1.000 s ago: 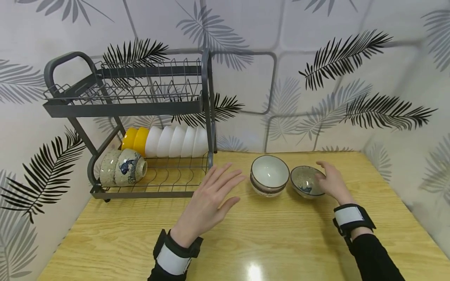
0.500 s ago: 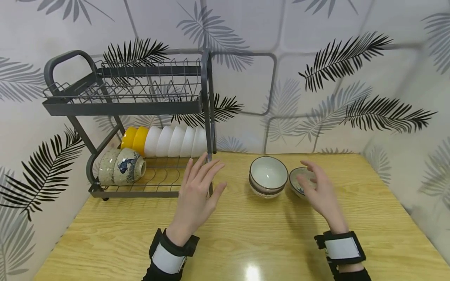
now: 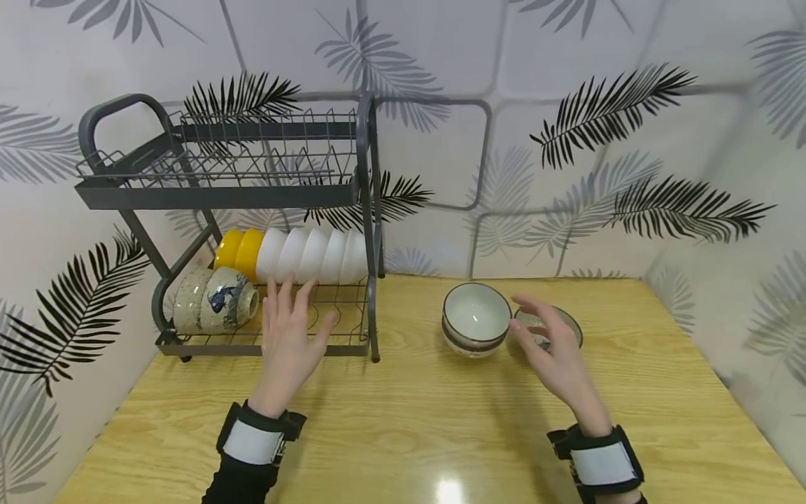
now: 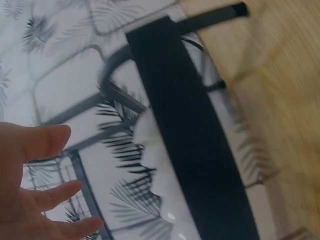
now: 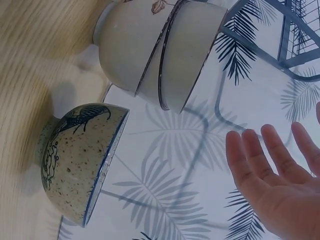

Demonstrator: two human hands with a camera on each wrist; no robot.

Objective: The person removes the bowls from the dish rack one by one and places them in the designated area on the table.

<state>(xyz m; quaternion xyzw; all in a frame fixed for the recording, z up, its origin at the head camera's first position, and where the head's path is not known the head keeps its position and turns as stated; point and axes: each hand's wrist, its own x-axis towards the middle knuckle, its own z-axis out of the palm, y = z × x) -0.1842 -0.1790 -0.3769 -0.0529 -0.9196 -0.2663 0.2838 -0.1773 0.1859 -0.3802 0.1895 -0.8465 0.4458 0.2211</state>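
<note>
My left hand (image 3: 291,353) is in front of the dish rack's (image 3: 220,196) lower tier, fingers spread and holding nothing. In the left wrist view its thumb and fingers (image 4: 47,142) stand apart, beside a dark bar of the rack. My right hand (image 3: 557,360) hangs over the table between a stack of white bowls (image 3: 475,315) with brown rims and a speckled bowl (image 3: 571,323), partly hiding the latter. The right wrist view shows its fingers (image 5: 245,155) apart from both. A blue fish-like figure marks the speckled bowl, which stands upright on the table.
On the rack's lower tier, two yellow bowls (image 3: 242,250) and several white bowls (image 3: 315,255) lie sideways in a row at the back. Two speckled bowls (image 3: 220,302) lie nested in front, at the left. The wooden table (image 3: 390,434) meets a leaf-patterned wall.
My left hand has moved left, to before the rack. My right hand has come back from the speckled bowl's far side and shifted left towards the stack. The bowls stay put.
</note>
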